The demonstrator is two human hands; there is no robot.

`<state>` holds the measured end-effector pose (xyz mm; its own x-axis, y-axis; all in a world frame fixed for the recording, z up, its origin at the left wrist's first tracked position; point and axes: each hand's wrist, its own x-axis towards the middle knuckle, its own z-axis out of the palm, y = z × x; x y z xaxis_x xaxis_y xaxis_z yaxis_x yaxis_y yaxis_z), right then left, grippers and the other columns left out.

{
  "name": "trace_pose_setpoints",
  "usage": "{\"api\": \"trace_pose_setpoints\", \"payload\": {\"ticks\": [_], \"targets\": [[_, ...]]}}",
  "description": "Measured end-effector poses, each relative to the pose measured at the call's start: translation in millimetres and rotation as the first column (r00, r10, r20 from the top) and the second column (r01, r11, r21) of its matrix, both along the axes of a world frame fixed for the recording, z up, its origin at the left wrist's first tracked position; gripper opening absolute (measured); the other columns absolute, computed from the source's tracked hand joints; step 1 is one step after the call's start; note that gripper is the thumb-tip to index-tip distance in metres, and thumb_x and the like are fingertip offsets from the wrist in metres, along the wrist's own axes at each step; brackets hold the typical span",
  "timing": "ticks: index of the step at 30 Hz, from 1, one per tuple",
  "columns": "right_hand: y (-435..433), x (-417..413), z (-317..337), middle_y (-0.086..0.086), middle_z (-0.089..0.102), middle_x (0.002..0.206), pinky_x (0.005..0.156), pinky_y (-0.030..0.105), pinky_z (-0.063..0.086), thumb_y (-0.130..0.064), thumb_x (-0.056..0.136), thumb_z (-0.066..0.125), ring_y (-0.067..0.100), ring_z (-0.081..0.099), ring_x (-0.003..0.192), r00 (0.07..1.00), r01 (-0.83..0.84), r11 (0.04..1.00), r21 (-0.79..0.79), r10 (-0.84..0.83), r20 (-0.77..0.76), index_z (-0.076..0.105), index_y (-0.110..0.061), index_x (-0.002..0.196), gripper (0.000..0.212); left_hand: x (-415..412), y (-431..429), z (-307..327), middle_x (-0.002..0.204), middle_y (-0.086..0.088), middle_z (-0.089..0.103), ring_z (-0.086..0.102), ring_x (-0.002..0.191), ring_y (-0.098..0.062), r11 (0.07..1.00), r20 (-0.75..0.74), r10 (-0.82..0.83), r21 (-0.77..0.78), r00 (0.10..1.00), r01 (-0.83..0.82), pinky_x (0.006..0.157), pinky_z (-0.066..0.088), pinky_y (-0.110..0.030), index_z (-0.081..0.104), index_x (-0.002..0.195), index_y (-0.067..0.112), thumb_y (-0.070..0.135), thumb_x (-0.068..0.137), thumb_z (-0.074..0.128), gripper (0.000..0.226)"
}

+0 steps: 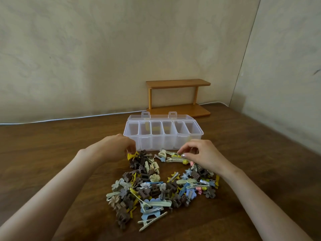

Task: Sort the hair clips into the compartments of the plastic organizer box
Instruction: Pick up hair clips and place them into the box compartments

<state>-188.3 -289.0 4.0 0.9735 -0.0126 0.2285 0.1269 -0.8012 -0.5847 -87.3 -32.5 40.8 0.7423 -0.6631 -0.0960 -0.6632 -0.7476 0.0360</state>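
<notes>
Head view: both of your hands work at the far edge of the pile of hair clips, close in front of the plastic organizer box.
Progress: sorting looks barely begun; no clip shows in any compartment.
Left hand: fingers curl down onto a yellow clip at the pile's edge. Your knuckles hide the fingertips, so I cannot tell whether you have hold of it.
Right hand: thumb and forefinger pinch a cream alligator clip, which lies low among its neighbours.
Box: just beyond both sets of fingertips, lid thrown back, six compartments in a row, all seemingly empty. The yellowish tints in its walls are hard to read.
Pile: brown, cream, blue and yellow clips lie mixed on the wooden table, under and behind your wrists.
Left to do: by my judgement, nearly everything, the whole pile still to be divided.
</notes>
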Motion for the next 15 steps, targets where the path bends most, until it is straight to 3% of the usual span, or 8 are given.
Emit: {"api": "trace_pose_setpoints", "payload": {"ticks": [8, 11, 15], "targets": [[3.3, -0.1, -3.1, -0.011, 0.064, 0.085, 0.064, 0.018, 0.045, -0.021, 0.087, 0.065, 0.004, 0.057, 0.073, 0.998, -0.045, 0.999, -0.009, 0.045, -0.045, 0.072, -0.024, 0.094, 0.010, 0.8, -2.3, -8.3, 0.097, 0.011, 0.055, 0.053, 0.094, -0.008, 0.996, 0.038, -0.040, 0.081, 0.998, 0.037, 0.073, 0.042, -0.020, 0.059, 0.100, 0.026, 0.027, 0.090, 0.054, 0.012], [3.2, 0.5, -3.4, -0.011, 0.064, 0.085, 0.064, 0.018, 0.045, -0.022, 0.088, 0.064, 0.005, 0.058, 0.074, 0.998, -0.039, 0.999, -0.006, 0.039, -0.047, 0.072, -0.024, 0.093, 0.010, -1.8, -4.8, -7.1, 0.106, 0.006, 0.062, 0.057, 0.097, -0.011, 0.999, 0.063, 0.001, 0.047, 0.998, -0.004, 0.079, 0.049, -0.026, 0.056, 0.110, 0.026, 0.032, 0.092, 0.051, 0.020], [3.7, 0.5, -3.9, -0.013, 0.064, 0.085, 0.066, 0.018, 0.044, -0.023, 0.088, 0.063, 0.003, 0.057, 0.075, 0.998, -0.033, 0.999, -0.010, 0.032, -0.045, 0.072, -0.024, 0.094, 0.011, -4.7, -10.6, -14.5, 0.113, 0.003, 0.061, 0.059, 0.096, -0.013, 0.999, 0.109, 0.008, 0.036, 0.994, -0.012, 0.070, 0.047, -0.024, 0.049, 0.123, 0.027, 0.022, 0.094, 0.047, 0.029]]}}
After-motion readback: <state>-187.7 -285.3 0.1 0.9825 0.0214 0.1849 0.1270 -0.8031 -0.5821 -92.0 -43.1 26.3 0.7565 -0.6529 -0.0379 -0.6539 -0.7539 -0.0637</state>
